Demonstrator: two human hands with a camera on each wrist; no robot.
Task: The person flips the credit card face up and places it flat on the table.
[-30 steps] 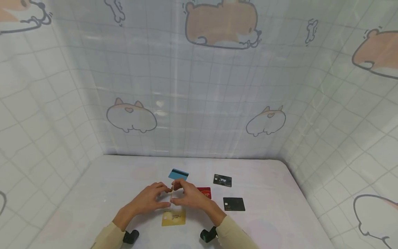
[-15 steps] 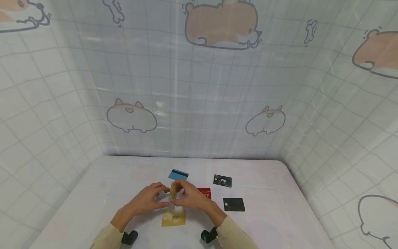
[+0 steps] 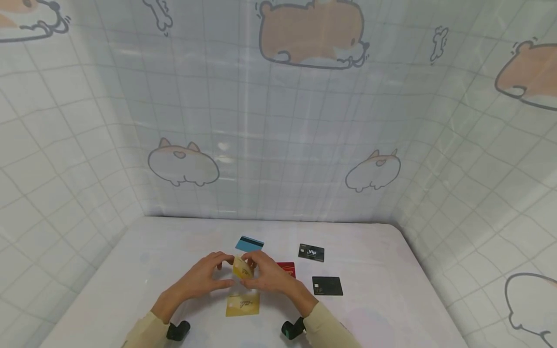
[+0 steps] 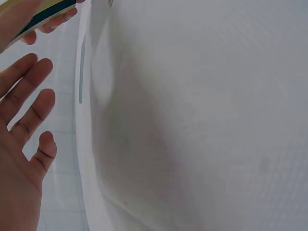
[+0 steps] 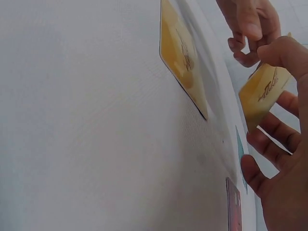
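Observation:
My right hand pinches a gold bank card by its edges, thumb on one side and fingers on the other. In the right wrist view this card is tilted, with dark script on its face. My left hand is beside the card's left edge, fingers loosely bent and spread, index fingertip close to the upper corner. A dark stripe on the card shows in the left wrist view. A second gold card lies flat on the table just below the hands.
On the white-covered table lie a blue card with a black stripe, a red card partly behind my right hand, a black Vip card and another black card. A printed curtain surrounds the table.
The held gold card has turned from edge-on to show its face to the head camera. My left hand has drawn slightly left. The cards on the table have stayed put.

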